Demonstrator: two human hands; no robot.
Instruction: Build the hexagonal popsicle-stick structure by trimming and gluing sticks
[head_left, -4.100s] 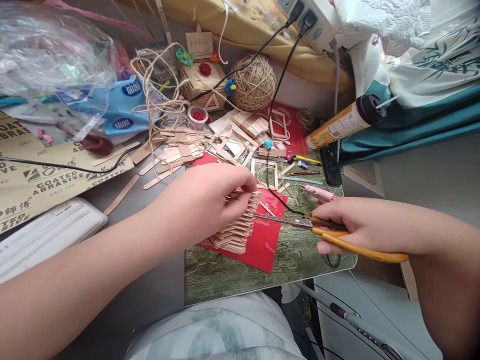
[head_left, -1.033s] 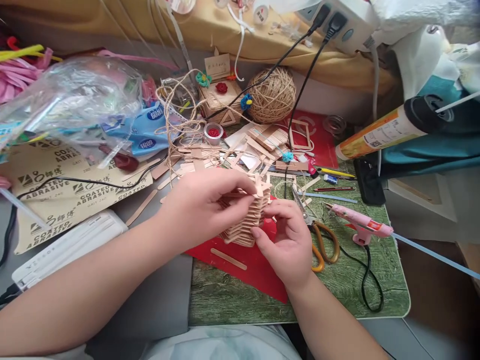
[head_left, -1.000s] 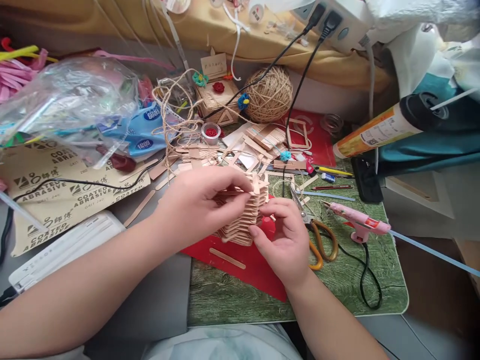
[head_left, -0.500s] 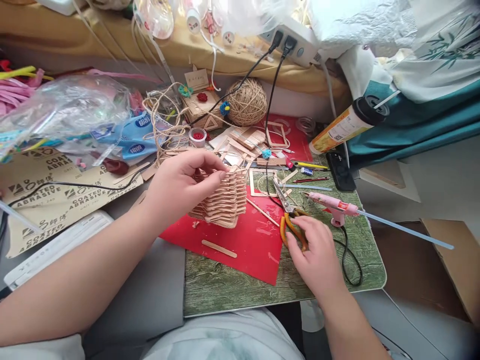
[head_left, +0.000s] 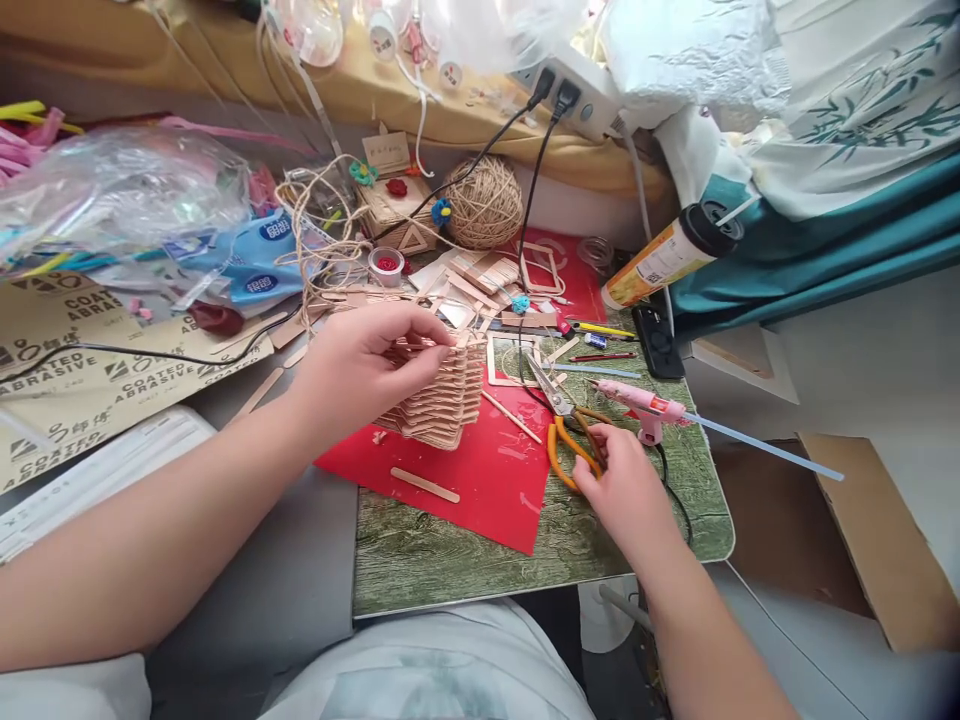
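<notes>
Pinching the top edge of the layered craft-stick box [head_left: 442, 408], the left hand [head_left: 367, 365] holds it over the red sheet [head_left: 487, 510]. Over to the right hand [head_left: 626, 485]: fingers half-curled at the handles of the scissors [head_left: 562, 408], how firm the grip, one cannot tell! Those blades lie parted, the pink glue gun [head_left: 637, 400] just beside, and one loose craft stick [head_left: 424, 485] rests on red.

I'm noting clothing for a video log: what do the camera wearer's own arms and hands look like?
The left hand and right hand are bare, with no glove, ring or watch visible. A pale, whitish fabric sleeve shows on the left arm; none shows on the right forearm.
</notes>
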